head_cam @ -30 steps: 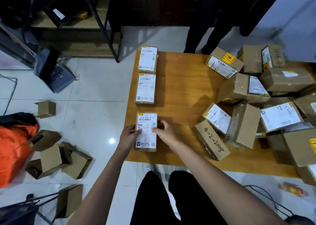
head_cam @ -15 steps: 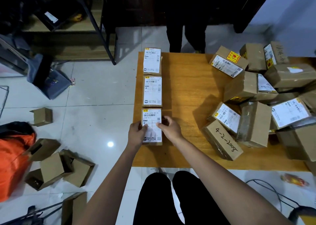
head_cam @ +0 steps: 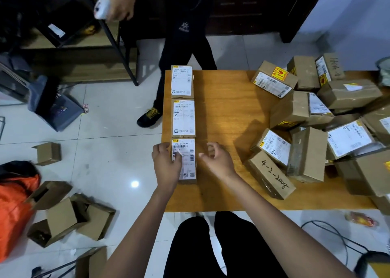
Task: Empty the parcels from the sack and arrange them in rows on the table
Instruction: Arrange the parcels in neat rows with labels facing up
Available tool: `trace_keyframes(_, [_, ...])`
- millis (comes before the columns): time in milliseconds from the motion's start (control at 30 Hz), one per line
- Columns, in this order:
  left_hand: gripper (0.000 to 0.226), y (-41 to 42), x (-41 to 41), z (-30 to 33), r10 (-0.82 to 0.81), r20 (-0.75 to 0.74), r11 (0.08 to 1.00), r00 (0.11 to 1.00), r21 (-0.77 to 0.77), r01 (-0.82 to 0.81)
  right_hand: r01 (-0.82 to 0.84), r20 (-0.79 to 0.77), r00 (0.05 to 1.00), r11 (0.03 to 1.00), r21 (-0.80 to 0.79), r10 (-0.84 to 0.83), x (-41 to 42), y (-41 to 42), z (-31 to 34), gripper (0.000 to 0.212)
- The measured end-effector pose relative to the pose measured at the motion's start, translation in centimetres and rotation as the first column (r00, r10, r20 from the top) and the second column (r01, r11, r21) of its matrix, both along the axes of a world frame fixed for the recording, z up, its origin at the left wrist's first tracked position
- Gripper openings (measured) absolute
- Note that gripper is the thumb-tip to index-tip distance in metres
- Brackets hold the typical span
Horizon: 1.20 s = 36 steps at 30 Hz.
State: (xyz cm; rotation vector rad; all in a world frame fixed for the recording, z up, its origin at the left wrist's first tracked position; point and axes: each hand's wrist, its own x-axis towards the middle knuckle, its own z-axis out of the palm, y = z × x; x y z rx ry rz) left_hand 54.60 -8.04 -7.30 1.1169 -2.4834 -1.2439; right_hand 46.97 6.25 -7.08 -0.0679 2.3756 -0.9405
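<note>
Three flat rectangular cardboard parcels with white printed labels lie end to end along the left edge of a wooden table [head_cam: 221,113]. The left hand [head_cam: 166,164] rests on the nearest parcel [head_cam: 186,161], thumb on its label. The right hand [head_cam: 217,161] hovers just beside it, fingers loosely curled, holding nothing. Jumbled brown boxes [head_cam: 316,130] crowd the table's right side.

My three labelled parcels lie flat, end to end, one row along table's [head_cam: 223,113] 9 o'clock edge: far [head_cam: 182,81], middle [head_cam: 183,118], near [head_cam: 186,161]. Loose brown parcel heap [head_cam: 320,125] at 3 o'clock, tilted, overlapping.
</note>
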Motion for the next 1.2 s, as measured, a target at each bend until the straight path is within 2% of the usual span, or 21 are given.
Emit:
trace_keyframes(100, [0.030, 3.0, -1.8, 2.3, -0.088, -0.119, 0.995, 0.989, -0.057, 0.081, -0.051, -0.187, 0.979, 0.989, 0.136, 0.076, -1.3, 3.9, 1.5, 0.049])
trace_keyframes(200, [0.022, 7.0, -4.0, 2.9, -0.219, -0.135, 0.972, 0.966, 0.060, 0.229, -0.013, -0.329, 0.939, 0.964, 0.265, 0.103, -2.6, 8.0, 2.9, 0.049])
trace_keyframes(267, [0.016, 9.8, -5.0, 2.8, -0.324, -0.031, 0.934, 0.946, 0.152, 0.325, 0.009, -0.341, 0.932, 0.935, 0.356, 0.121, -3.1, 10.3, 3.7, 0.050])
trace_keyframes(333, [0.013, 12.4, -5.6, 2.3, -0.402, 0.143, 0.892, 0.904, 0.282, 0.352, 0.000, -0.309, 0.937, 0.886, 0.463, 0.162, -3.4, 12.2, 4.2, 0.049])
trace_keyframes(400, [0.016, 14.9, -5.9, 1.7, -0.438, 0.269, 0.840, 0.858, 0.462, 0.284, -0.019, -0.247, 0.951, 0.836, 0.548, 0.184, -3.4, 13.7, 4.4, 0.046])
trace_keyframes(500, [0.028, 17.7, -6.3, 0.9, -0.449, 0.311, 0.736, 0.838, 0.660, 0.150, -0.058, -0.192, 0.959, 0.812, 0.580, 0.207, -3.4, 14.8, 4.0, 0.037])
trace_keyframes(600, [0.016, 19.7, -7.2, 1.6, -0.386, 0.328, 0.649, 0.862, 0.761, 0.001, -0.077, -0.187, 0.960, 0.843, 0.532, 0.206, -3.4, 15.4, 3.6, 0.031])
trace_keyframes(667, [0.024, 20.0, -7.3, 1.9, -0.328, 0.363, 0.639, 0.872, 0.765, -0.079, -0.089, -0.191, 0.959, 0.864, 0.496, 0.208, -3.5, 15.3, 3.4, 0.030])
trace_keyframes(800, [0.016, 19.2, -7.0, 1.7, -0.247, 0.312, 0.663, 0.918, 0.745, -0.075, -0.152, -0.172, 0.956, 0.902, 0.405, 0.238, -4.1, 15.0, 3.2, 0.030])
trace_keyframes(900, [0.034, 17.9, -6.9, 1.4, -0.232, 0.283, 0.704, 0.931, 0.709, -0.040, -0.173, -0.167, 0.959, 0.939, 0.298, 0.229, -4.4, 14.4, 3.2, 0.026])
trace_keyframes(933, [0.031, 17.6, -7.0, 1.6, -0.223, 0.267, 0.712, 0.938, 0.702, -0.030, -0.176, -0.164, 0.961, 0.948, 0.265, 0.224, -4.4, 14.1, 3.3, 0.025])
trace_keyframes(1000, [0.008, 16.8, -6.9, 1.4, -0.174, 0.252, 0.742, 0.952, 0.669, -0.041, -0.185, -0.161, 0.963, 0.965, 0.187, 0.216, -4.3, 13.4, 3.3, 0.023])
trace_keyframes(1200, [0.020, 14.6, -6.6, 1.2, -0.066, 0.223, 0.783, 0.972, 0.615, -0.088, -0.198, -0.084, 0.977, 0.980, -0.028, 0.195, -4.9, 12.0, 3.8, 0.022])
